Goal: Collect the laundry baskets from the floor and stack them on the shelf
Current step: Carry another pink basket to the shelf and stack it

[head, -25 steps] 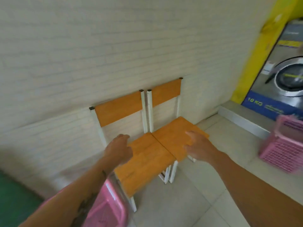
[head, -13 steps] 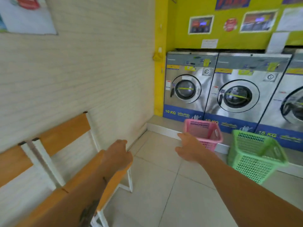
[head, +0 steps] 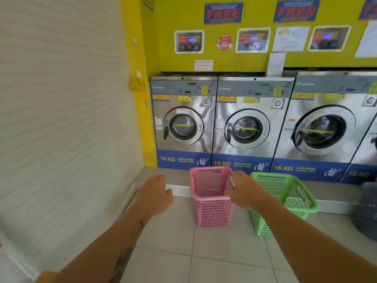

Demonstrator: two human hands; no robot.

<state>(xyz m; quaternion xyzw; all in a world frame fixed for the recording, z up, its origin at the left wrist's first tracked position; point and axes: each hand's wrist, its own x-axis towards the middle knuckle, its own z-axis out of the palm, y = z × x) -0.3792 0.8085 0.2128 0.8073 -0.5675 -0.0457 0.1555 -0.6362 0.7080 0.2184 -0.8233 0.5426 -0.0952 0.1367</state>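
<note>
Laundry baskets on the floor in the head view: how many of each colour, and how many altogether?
Pink basket: 1
Green basket: 1
Total: 2, both standing on the tiled floor in front of the washing machines.

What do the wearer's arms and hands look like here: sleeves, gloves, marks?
Both forearms are bare, with no sleeves in view. No gloves on the left hand or right hand, and no watch or wristband visible. The left forearm carries a dark tattoo along its length; its design is too blurred to read.
</note>
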